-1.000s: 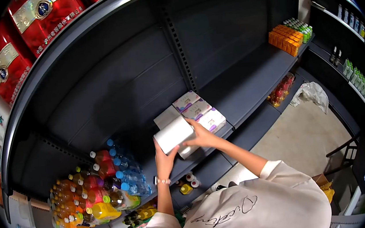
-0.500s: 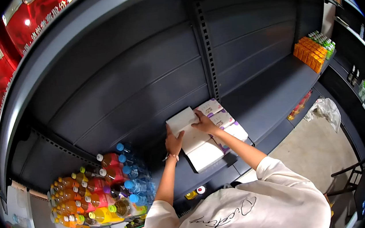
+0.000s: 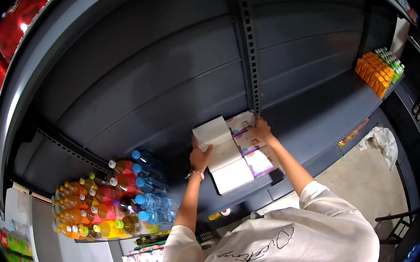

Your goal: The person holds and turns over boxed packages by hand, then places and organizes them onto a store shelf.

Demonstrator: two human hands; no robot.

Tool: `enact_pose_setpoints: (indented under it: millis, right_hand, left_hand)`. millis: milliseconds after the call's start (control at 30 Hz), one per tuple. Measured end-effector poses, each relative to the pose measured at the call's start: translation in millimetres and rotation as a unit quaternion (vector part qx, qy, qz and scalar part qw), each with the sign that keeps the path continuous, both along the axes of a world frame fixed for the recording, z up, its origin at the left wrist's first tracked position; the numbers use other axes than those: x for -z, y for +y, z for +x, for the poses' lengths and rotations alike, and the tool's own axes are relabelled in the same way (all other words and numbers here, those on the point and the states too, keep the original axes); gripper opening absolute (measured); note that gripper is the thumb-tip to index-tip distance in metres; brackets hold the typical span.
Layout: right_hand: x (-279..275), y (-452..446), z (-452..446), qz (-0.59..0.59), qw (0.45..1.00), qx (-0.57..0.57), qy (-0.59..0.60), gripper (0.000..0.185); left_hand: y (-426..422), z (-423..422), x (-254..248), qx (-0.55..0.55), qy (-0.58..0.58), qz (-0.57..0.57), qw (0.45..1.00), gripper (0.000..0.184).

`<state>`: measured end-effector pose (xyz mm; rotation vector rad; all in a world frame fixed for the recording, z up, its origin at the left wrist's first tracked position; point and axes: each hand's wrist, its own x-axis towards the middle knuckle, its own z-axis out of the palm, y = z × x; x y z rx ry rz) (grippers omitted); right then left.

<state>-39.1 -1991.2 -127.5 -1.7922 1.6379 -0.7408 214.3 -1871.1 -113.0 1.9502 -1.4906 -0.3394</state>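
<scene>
Packs that look like tissue packs lie in two columns on the dark shelf. The left column shows plain white tops, such as the near white pack (image 3: pixel 233 177). On the right, the printed packs (image 3: pixel 248 142) carry purple markings. My left hand (image 3: pixel 201 157) rests against the left side of the white column, thumb apart and reaching over the edge; its fingers are partly hidden. Over at the far right corner, my right hand (image 3: pixel 261 127) touches the printed packs with its fingers apart. Neither hand lifts a pack.
Several drink bottles (image 3: pixel 106 211), including blue-capped water bottles (image 3: pixel 155 200), stand left of the packs. Orange cartons (image 3: pixel 374 74) sit at the shelf's far right end. A vertical slotted post (image 3: pixel 250 50) rises behind the packs. Below right, a crumpled white bag (image 3: pixel 381 144) lies on the floor.
My right hand has moved right, from the far white pack to the outer edge of the printed packs. My left hand stays at the left side. The view has shifted slightly.
</scene>
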Motion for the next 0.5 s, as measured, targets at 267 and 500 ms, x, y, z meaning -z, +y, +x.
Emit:
enact_pose_setpoints:
  millis: [267, 500]
  right_hand:
    - [-38.0, 81.8, -14.4, -0.186, 0.937, -0.086, -0.284, 0.040]
    - [2.4, 239.9, 6.5, 0.388, 0.518, -0.251, -0.719, 0.065]
  left_hand:
    - [54.0, -77.7, -54.9, -0.028, 0.167, -0.201, 0.965, 0.087]
    - [173.7, -199.1, -135.9, 0.256, 0.712, -0.184, 0.627, 0.076]
